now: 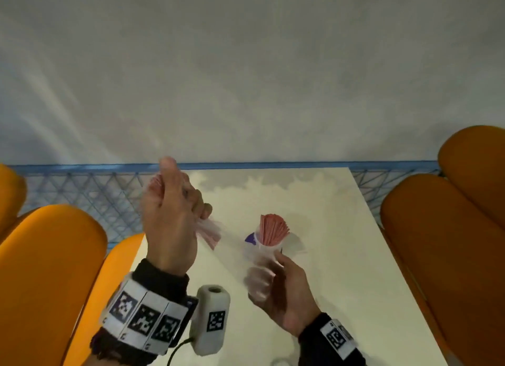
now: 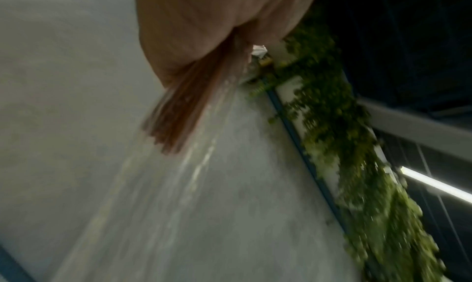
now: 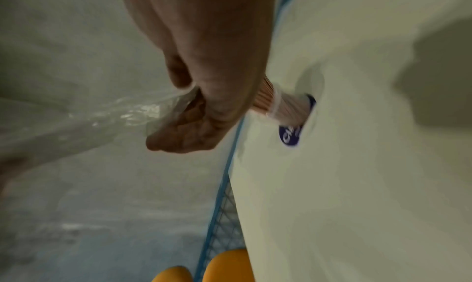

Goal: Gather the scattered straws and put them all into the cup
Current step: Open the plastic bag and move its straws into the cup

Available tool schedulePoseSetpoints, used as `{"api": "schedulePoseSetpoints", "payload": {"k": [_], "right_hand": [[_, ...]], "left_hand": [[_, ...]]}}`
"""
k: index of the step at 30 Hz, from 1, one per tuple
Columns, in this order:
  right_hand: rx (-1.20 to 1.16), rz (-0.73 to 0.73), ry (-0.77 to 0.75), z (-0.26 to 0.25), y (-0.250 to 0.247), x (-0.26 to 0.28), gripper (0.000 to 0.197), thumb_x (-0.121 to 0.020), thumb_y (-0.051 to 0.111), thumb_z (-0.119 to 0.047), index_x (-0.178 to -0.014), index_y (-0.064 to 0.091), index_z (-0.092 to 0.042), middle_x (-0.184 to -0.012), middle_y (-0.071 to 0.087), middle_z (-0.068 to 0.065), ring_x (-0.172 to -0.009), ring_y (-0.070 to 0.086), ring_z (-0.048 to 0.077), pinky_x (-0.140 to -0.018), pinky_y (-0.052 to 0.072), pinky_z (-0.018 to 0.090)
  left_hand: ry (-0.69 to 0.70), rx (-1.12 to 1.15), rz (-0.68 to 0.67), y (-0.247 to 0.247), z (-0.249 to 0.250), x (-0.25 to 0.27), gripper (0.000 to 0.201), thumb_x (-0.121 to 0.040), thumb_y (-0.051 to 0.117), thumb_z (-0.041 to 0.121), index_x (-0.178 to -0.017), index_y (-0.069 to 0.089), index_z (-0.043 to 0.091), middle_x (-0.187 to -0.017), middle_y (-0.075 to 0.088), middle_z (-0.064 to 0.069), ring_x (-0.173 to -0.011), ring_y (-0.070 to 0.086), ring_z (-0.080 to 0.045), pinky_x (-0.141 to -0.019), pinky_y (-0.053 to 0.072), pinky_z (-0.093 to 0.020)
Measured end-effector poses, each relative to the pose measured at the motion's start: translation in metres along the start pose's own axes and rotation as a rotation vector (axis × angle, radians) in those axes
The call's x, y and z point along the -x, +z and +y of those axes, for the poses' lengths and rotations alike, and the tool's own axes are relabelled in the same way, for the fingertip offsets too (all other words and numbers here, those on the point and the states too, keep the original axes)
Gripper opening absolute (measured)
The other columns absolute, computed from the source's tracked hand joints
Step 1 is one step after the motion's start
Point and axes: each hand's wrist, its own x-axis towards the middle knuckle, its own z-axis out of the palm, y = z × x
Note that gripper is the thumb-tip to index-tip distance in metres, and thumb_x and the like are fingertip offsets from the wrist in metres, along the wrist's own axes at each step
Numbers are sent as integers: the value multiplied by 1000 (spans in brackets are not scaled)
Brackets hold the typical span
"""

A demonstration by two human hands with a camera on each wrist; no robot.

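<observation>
My left hand point(image 1: 169, 218) is raised over the table's left side, its fist curled round a bundle of pink straws point(image 1: 209, 230). Their ends poke out above and below the fist. The left wrist view shows the same straws point(image 2: 178, 120) under my palm point(image 2: 204, 33), with blurred clear plastic film point(image 2: 178, 185) trailing from them. My right hand point(image 1: 289, 289) grips a clear cup point(image 1: 261, 272) from below. More pink straws point(image 1: 273, 229) fan out of its mouth beside a purple label point(image 1: 250, 238). In the right wrist view my fingers point(image 3: 204, 104) curl round the cup's straws point(image 3: 265, 98).
The white table point(image 1: 341, 270) runs ahead to a blue mesh rail point(image 1: 95, 190), with grey floor beyond. Orange padded seats stand at the left point(image 1: 49, 270) and at the right point(image 1: 451, 229). A green hedge point(image 2: 332, 114) shows in the left wrist view.
</observation>
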Motion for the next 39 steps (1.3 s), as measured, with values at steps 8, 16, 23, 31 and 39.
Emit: {"api": "schedulePoseSetpoints", "payload": {"k": [8, 16, 23, 31, 39], "right_hand": [[-12, 124, -71, 5, -2, -25, 34, -89, 63, -44, -101, 60, -13, -90, 55, 8, -68, 46, 19, -56, 35, 28], [-192, -82, -12, 1, 3, -26, 23, -94, 59, -19, -114, 50, -13, -114, 53, 14, -92, 62, 28, -80, 57, 36], [-228, -90, 68, -1, 14, -14, 42, -101, 42, -20, -131, 57, 5, -141, 54, 19, -117, 61, 31, -97, 49, 35], [-254, -224, 9, -8, 19, 2, 42, -101, 32, -10, -131, 57, 6, -131, 62, 20, -109, 68, 29, -69, 62, 34], [-154, -224, -15, -10, 11, -4, 38, -101, 40, -17, -121, 67, 1, -117, 71, 14, -84, 75, 20, -63, 61, 25]], "left_hand": [[59, -114, -114, 33, 2, 4, 54, -94, 44, 50, -68, 15, 12, -58, 10, -9, -51, 6, -25, -49, 12, -35], [89, -181, -158, 46, 4, -1, 43, -99, 42, 42, -66, 53, 18, -51, 51, -3, -49, 49, -24, -54, 44, -31], [-7, -162, -227, 46, -6, 5, 34, -101, 41, 33, -77, 57, 16, -60, 62, -1, -60, 59, -22, -62, 52, -35], [32, -66, -275, 44, 4, 2, 44, -97, 38, 51, -82, 59, 16, -77, 63, -6, -80, 66, -26, -78, 53, -41], [50, -378, -392, 34, -15, 20, 36, -89, 52, 55, -79, 64, 23, -84, 74, -8, -96, 70, -34, -95, 48, -59]]}}
